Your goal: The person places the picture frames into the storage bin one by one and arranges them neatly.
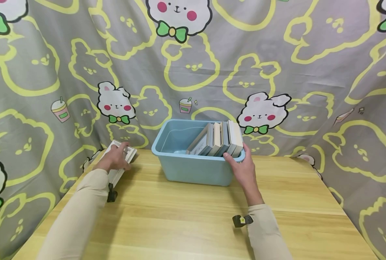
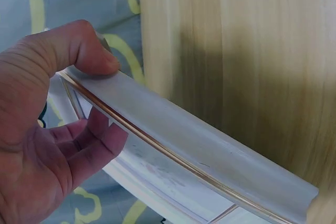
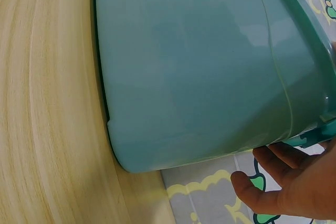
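Observation:
At the left of the table my left hand (image 1: pixel 116 157) holds a white picture frame (image 1: pixel 116 177). In the left wrist view the thumb presses the outer edge of the frame (image 2: pixel 210 148), which has a thin gold line, and the fingers curl in on its picture side. My right hand (image 1: pixel 245 169) grips the right end of a light blue plastic tub (image 1: pixel 193 169), thumb over the rim. Its fingers (image 3: pixel 273 169) reach under the rim in the right wrist view. Several picture frames (image 1: pixel 223 139) stand on edge, leaning together, in the tub's right half.
The wooden table (image 1: pixel 180 224) carries the tub near its back edge. A grey curtain (image 1: pixel 206 72) with yellow bear outlines and white rabbits hangs close behind and along both sides. Small black cameras (image 1: pixel 243 220) are strapped at the wrists.

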The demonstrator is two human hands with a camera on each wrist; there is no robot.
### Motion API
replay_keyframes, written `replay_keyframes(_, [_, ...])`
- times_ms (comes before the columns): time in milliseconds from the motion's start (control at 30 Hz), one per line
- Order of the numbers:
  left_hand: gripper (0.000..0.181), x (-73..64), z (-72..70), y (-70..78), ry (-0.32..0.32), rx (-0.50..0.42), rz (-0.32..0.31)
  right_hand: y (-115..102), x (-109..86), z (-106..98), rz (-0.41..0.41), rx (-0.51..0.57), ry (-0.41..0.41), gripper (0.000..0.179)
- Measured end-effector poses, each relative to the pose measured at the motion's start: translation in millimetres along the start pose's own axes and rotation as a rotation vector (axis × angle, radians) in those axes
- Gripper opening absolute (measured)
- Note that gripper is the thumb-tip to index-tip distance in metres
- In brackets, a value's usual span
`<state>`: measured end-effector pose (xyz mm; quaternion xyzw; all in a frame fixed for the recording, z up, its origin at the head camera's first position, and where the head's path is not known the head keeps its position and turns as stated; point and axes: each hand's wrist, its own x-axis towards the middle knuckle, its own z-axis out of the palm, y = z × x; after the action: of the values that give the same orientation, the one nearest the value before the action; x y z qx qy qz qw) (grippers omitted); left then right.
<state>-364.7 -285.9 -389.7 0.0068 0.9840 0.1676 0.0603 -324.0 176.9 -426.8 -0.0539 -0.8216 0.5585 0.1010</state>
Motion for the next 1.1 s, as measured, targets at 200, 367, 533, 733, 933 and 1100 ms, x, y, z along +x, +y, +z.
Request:
replay_keyframes(200, [0.101,-3.7,-3.5,4.0,0.067,-0.065,0.027,1,-0.5,-1,0.003,0.001,0.012,0.096])
replay_keyframes(367, [0.103,-5.8,-4.5,4.4,0.101,-0.099,0.032,2,-0.5,-1,0.001,0.001,0.011,0.098])
replay_keyframes(533, [0.104,-8.1,-4.2,3.3,0.12,-0.131,0.04,3,-1.1,0,-0.001,0.001,0.007,0.099])
replay_keyframes(733, [0.102,-8.2,-4.5,1.5,0.14,-0.154,0.046,1,-1.9,2,-0.005,-0.002,0.009,0.098])
replay_keyframes(933, [0.1,-10.7,-3.9,1.2,0.186,-0.158,0.042,0,-2.4,2,0.0,-0.007,0.0,0.099])
replay_keyframes(1100, [0.096,-12.6,-3.4,2.9,0.246,-0.17,0.051,0,-2.4,1,-0.001,-0.004,0.0,0.099])
